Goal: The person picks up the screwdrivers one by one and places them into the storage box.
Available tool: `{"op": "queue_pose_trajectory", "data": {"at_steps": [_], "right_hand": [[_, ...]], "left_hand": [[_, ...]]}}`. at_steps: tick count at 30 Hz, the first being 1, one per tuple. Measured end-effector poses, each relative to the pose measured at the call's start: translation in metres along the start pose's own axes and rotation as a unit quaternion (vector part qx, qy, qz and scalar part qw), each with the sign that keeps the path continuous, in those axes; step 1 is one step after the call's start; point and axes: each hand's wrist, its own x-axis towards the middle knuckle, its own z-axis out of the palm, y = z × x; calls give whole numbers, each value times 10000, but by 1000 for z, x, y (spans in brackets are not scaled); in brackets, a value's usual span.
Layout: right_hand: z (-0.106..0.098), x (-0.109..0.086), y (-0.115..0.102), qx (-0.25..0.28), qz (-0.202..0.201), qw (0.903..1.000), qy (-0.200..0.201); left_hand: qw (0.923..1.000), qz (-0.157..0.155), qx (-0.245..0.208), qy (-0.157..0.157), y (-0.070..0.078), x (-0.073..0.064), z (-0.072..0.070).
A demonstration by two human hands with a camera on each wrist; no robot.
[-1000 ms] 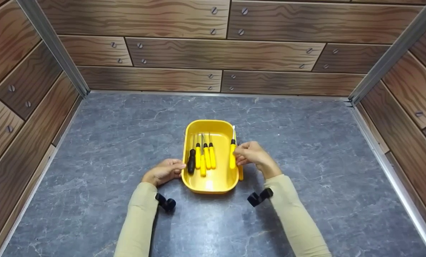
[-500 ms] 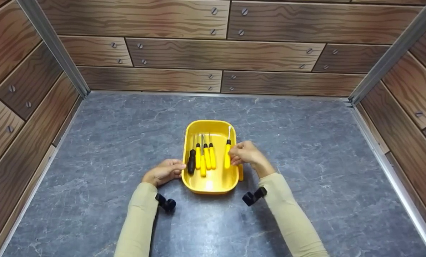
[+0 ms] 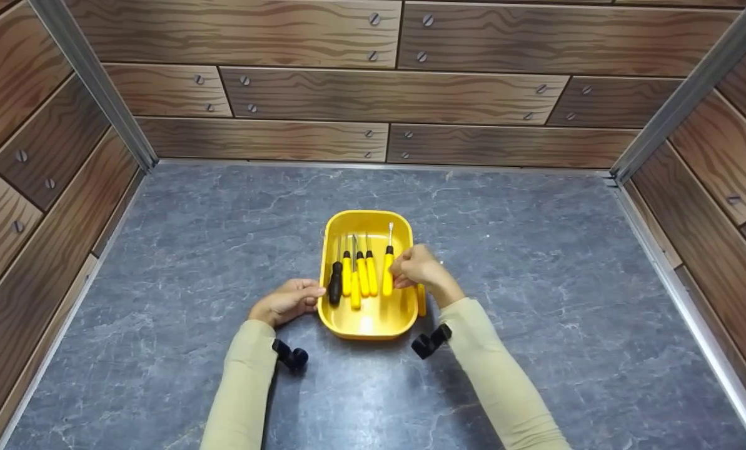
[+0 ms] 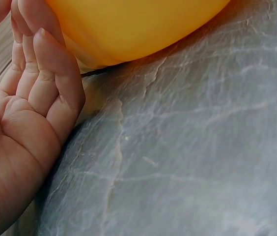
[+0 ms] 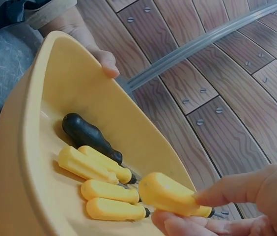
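A yellow plastic tub stands on the table, holding a black-handled screwdriver and several yellow-handled screwdrivers, side by side toward its left. My left hand grips the tub's left rim, thumb on top and fingers against the outer wall. Over the right half of the tub, my right hand pinches a yellow-handled screwdriver by its handle between thumb and fingers, shaft pointing away from me. In the right wrist view that held screwdriver hangs above the others, apart from them.
A yellow piece, handle-like, shows just outside the tub's right wall; the rest of it is hidden. The grey marbled tabletop surrounds the tub. Wood-patterned panels wall the table at the back and sides.
My right hand has carried the screwdriver leftward, from the tub's right rim to over its inside, nearer the row. The left hand and the tub have stayed put.
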Motion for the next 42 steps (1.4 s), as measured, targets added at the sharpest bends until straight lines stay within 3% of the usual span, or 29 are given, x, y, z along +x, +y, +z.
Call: {"op": "queue_pose_trajectory", "data": {"at_steps": [10, 16, 24, 30, 38, 42], "right_hand": [[8, 9, -5, -618, 352, 9959, 564], [9, 14, -9, -1346, 550, 9861, 806], [13, 20, -13, -2202, 628, 9693, 893], [18, 25, -15, -2894, 591, 9516, 848], [17, 32, -21, -3221, 713, 9420, 623], [17, 35, -24, -3232, 782, 9416, 525]], "left_hand": [[10000, 24, 16, -5, -1, 0, -1], [10000, -30, 26, 32, -1, 1, 0], [10000, -41, 41, 24, 0, 0, -1], [9999, -78, 0, 78, 1, 0, 0], [9999, -87, 63, 111, 0, 1, 0], [9999, -87, 60, 93, -1, 1, -1]]}}
